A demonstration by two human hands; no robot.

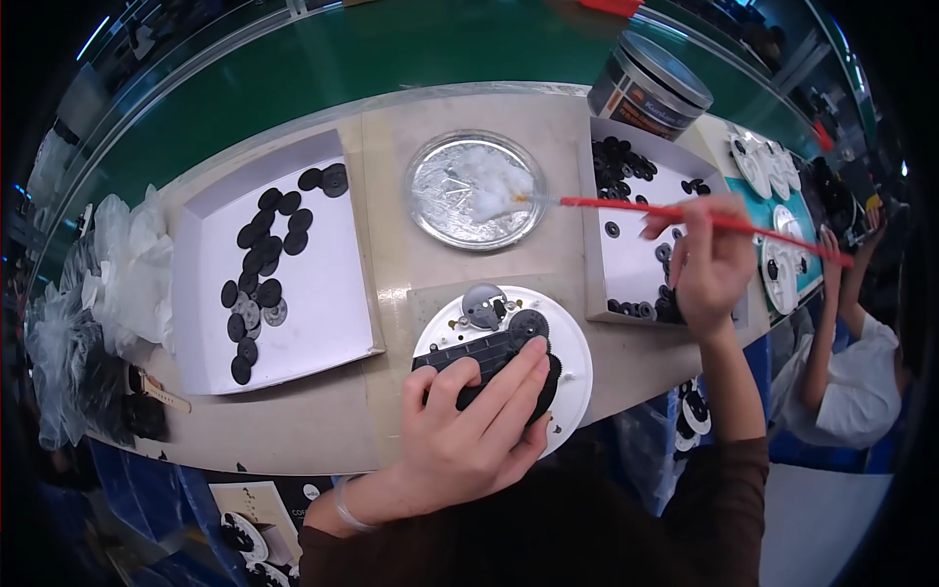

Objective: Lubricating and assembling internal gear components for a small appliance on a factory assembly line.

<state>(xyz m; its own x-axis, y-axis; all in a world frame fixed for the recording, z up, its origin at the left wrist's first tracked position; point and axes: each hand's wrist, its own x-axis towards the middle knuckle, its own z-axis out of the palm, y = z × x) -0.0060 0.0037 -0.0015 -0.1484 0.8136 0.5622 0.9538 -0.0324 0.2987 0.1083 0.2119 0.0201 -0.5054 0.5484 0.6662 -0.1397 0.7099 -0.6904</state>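
Observation:
My right hand (716,262) is closed around a thin red-handled brush (636,205). The brush tip touches white grease (494,186) in a round, clear shallow dish (423,217). My left hand (474,430) grips a white round base (577,377) near the table's front edge, its fingers lying over the parts on top. On that base sit a long black housing (455,354), a black gear (528,331) under my fingertips and a grey round piece (483,306). My palm and fingers hide part of the housing.
On the left, a white box (323,328) holds several black discs. Another box (597,254) on the right holds small black gears, with a grease tub (650,88) behind it. Plastic bags (127,264) lie far left. Beyond white assemblies (763,166), a co-worker's arms (831,303) show at the right.

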